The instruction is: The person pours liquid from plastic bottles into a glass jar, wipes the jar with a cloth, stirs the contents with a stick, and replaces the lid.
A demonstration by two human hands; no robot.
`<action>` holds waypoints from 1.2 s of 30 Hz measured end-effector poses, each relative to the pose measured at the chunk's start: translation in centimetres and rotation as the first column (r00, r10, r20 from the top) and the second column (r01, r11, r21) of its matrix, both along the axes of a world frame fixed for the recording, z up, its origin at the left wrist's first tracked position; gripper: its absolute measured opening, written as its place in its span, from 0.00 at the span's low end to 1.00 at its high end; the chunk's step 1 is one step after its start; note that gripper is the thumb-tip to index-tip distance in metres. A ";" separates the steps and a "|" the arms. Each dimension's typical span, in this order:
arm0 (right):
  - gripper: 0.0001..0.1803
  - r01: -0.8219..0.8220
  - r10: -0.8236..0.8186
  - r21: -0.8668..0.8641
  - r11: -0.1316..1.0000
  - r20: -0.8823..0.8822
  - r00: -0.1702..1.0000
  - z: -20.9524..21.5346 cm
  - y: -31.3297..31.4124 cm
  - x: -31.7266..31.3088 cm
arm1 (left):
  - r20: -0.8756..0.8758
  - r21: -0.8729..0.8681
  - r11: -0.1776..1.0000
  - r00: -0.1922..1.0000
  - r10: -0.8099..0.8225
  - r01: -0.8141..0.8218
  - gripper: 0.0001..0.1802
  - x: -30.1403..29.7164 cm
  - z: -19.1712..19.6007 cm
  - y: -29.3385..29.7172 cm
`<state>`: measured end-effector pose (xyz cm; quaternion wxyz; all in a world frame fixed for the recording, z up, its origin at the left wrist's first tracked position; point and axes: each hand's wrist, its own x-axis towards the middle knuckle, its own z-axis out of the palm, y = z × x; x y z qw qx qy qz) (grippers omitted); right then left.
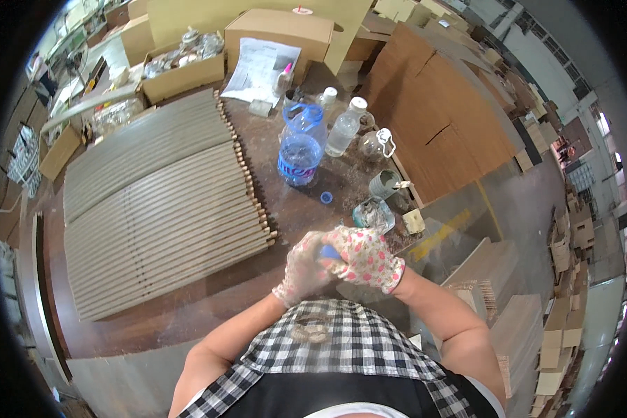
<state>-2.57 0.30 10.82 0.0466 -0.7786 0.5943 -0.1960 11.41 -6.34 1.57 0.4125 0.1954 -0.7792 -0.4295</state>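
Note:
Both my hands wear white gloves with a pink pattern and meet close in front of my checked apron. My left hand [305, 265] is curled and slightly blurred. My right hand [368, 258] bends its fingers toward the left one. Between them shows a small blue thing [331, 251], mostly hidden by the fingers, so its kind is unclear. Beyond the hands, a blue cap [326, 198] lies on the dark table, and a large clear-blue plastic bottle [302, 157] with a handle stands behind it. A cut-down container [374, 214] with grey matter sits just past my right hand.
Rows of brown cardboard strips [167, 209] cover the table's left. White-capped bottles [346, 127], a round clear jug [376, 143] and a tin [384, 184] line the right edge. A large brown board [439, 118] rises beside them. Papers [261, 70] lean on a carton [279, 31].

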 end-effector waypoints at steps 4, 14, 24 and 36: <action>0.19 0.114 -0.114 -0.006 0.993 0.028 0.993 -0.1 -0.1 0.1 | 0.033 -0.001 0.999 0.999 0.041 -0.041 0.29 -1.1 0.2 -0.2; 0.17 0.111 -0.100 -0.144 0.983 0.087 0.991 3.0 -1.9 -6.4 | 0.023 0.113 0.952 0.957 -0.288 0.284 0.58 -1.6 0.9 -2.8; 0.19 0.298 -0.429 -0.461 0.836 -0.209 0.879 16.0 -12.9 -23.0 | 0.108 0.302 0.953 0.994 -0.021 -0.013 0.40 -1.1 0.9 -7.0; 0.20 0.506 -0.540 -0.213 0.836 -0.148 0.829 3.1 -32.9 -30.7 | 0.129 0.394 0.883 0.967 0.221 -0.254 0.34 -1.3 0.7 -10.7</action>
